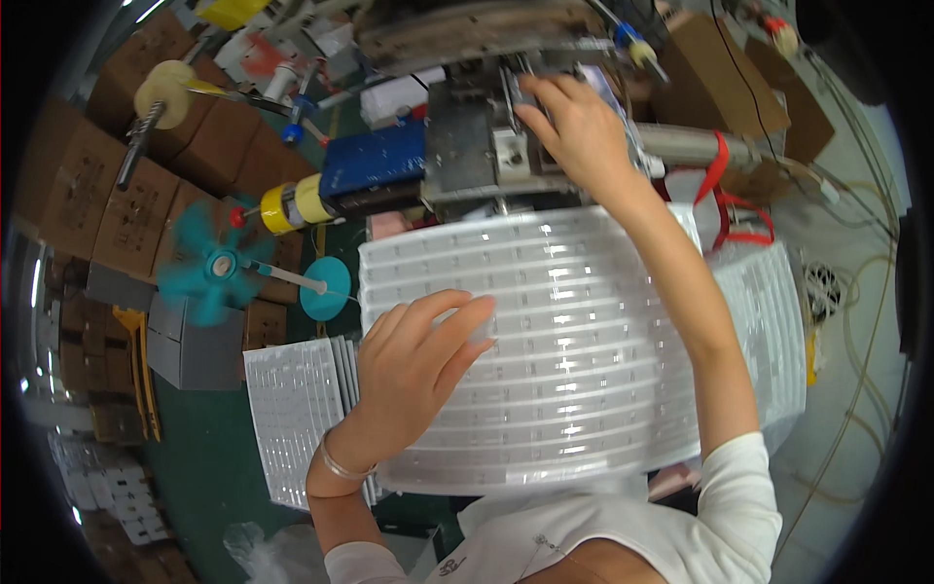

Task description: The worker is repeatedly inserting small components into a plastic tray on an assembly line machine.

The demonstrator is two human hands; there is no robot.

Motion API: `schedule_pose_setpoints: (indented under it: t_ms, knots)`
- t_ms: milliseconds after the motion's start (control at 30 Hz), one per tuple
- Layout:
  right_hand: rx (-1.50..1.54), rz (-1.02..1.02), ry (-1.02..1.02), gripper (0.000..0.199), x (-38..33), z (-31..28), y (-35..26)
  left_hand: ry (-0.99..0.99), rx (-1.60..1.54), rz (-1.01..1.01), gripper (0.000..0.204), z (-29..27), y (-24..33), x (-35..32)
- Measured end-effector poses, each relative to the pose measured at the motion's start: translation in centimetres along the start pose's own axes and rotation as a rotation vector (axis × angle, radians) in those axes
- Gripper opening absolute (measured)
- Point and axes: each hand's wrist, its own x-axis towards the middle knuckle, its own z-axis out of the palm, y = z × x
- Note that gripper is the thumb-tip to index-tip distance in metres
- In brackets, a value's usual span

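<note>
A broad white ribbed sheet [545, 389] lies in front of me, with small clear pieces set in rows along its ribs. Over its left part hovers my left hand [404, 370], fingers bent and thumb apart from the forefinger; I make out nothing held between them. Beyond the sheet stands a metal machine [457, 156] with a blue motor housing [375, 161] on its left. My right hand [584, 131] reaches onto the machine's top, thumb and forefinger closed in around a small grey part by the metal slot. What the fingertips grip there is too small to tell.
More ribbed white sheets [292, 409] are stacked at lower left, and others [764, 331] lie at right. A teal fan [219, 263] stands left of the machine. Cardboard boxes [126, 214] line the left side. Red straps [725, 204] and cables hang at right.
</note>
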Motion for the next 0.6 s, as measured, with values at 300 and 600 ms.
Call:
schedule_pose_setpoints:
  t_ms: [300, 600]
  knots:
    - [0.218, 0.078, -0.191, 0.026, -12.3, -15.4, -2.6, -0.380, 0.071, 0.002, 0.033, 0.3, 7.2, -9.2]
    - [-0.002, -0.490, -0.888, 0.029, -28.3, -19.6, -7.1, -0.414, 0.323, 0.322, 0.033, 7.6, 9.3, -15.7]
